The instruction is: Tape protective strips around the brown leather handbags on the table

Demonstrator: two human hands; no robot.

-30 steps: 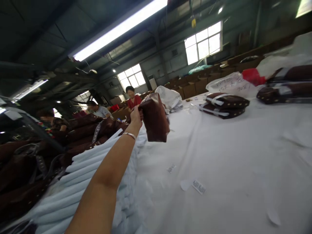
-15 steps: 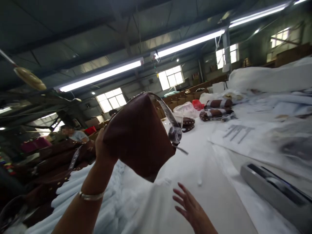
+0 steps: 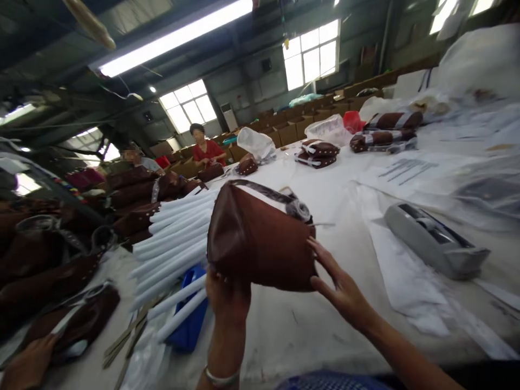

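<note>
A dark brown leather bag (image 3: 268,238) is held tilted above the white table, its strap wrapped in clear plastic along the top. My left hand (image 3: 228,295) grips its lower left end from below; a silver bangle is on that wrist. At the bag's right edge, my right hand (image 3: 339,287) takes hold with thumb and fingers. The fingers of my left hand are partly hidden by the bag. Just behind and left of it lies a stack of white rolls (image 3: 174,244).
A grey tape dispenser (image 3: 434,238) stands at right. Wrapped brown bags (image 3: 317,153) lie farther back. A blue container (image 3: 189,319) is under the rolls. Another person's hand (image 3: 30,360) rests on a bag at lower left. A person in red (image 3: 208,153) works across the table.
The bag has come down and turned more level. My right hand has moved up from the table to its right edge. The view has tilted downward.
</note>
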